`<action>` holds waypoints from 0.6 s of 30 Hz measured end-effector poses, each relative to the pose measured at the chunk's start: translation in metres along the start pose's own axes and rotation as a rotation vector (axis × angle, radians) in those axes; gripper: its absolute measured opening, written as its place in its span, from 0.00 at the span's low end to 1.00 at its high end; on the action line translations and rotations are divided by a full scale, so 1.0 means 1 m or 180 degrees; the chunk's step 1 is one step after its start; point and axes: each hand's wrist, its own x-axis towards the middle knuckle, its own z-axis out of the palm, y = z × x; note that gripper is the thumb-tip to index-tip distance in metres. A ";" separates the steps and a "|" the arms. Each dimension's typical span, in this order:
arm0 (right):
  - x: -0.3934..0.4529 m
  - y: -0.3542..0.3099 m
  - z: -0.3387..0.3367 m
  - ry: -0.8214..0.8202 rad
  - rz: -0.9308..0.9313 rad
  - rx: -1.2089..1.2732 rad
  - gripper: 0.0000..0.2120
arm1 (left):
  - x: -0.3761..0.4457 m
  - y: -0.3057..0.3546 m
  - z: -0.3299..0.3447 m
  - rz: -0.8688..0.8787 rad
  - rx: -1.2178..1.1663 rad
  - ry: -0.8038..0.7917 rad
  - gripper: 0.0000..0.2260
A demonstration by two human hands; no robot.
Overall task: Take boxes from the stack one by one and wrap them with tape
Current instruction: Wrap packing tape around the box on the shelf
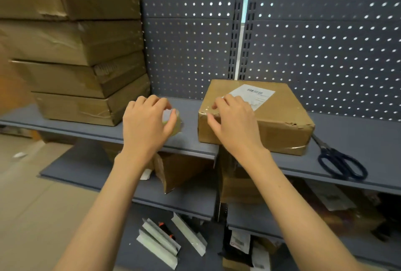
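Boxes are the matter here, but nearest to the camera, on the lowest shelf, lie some folded white packets (161, 241) and other small packages that are too dark to tell. Above them, on the middle shelf, an opened brown carton (184, 170) stands tilted behind the left forearm. Higher, both bare arms reach up to the grey upper shelf (86, 126). The left hand (147, 122) has its fingers curled round a roll of clear tape (174, 122), which is held just above or on the shelf; I cannot tell if it touches the board. The right hand (233, 119) rests on the near left corner of a flat cardboard box (267, 119), with the fingers bent and the fingertips pressing on the top edge, where a shiny strip of tape lies; whether it pinches the strip I cannot tell. This box lies flat on the upper shelf, just right of the tape roll, and its front edge hangs a little over the shelf edge. On its top is a white label (252, 95) with a barcode. A pair of dark scissors (340, 162) lies on the shelf just beside the right side of the box. To the left, further back, a stack of boxes (86, 54) stands on the same shelf, well apart from the single box. Behind everything is a grey perforated panel (325, 43).
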 end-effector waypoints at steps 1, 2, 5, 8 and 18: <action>0.003 -0.007 0.006 -0.0006 -0.0031 -0.0043 0.08 | -0.001 -0.009 0.000 -0.0010 0.0035 0.0000 0.10; 0.006 -0.013 0.012 0.0021 -0.0047 -0.0078 0.08 | -0.002 -0.017 0.000 -0.0018 0.0055 -0.0014 0.10; 0.011 -0.029 0.026 0.0153 -0.0044 -0.0042 0.08 | -0.005 -0.035 0.005 0.0002 0.0061 -0.0088 0.09; 0.016 -0.038 0.034 0.0193 -0.0028 -0.0019 0.09 | -0.005 -0.045 0.012 0.0083 0.0057 -0.0153 0.09; 0.021 -0.042 0.046 0.0131 0.0204 -0.0124 0.07 | -0.005 -0.052 0.046 0.0485 -0.0339 -0.0740 0.08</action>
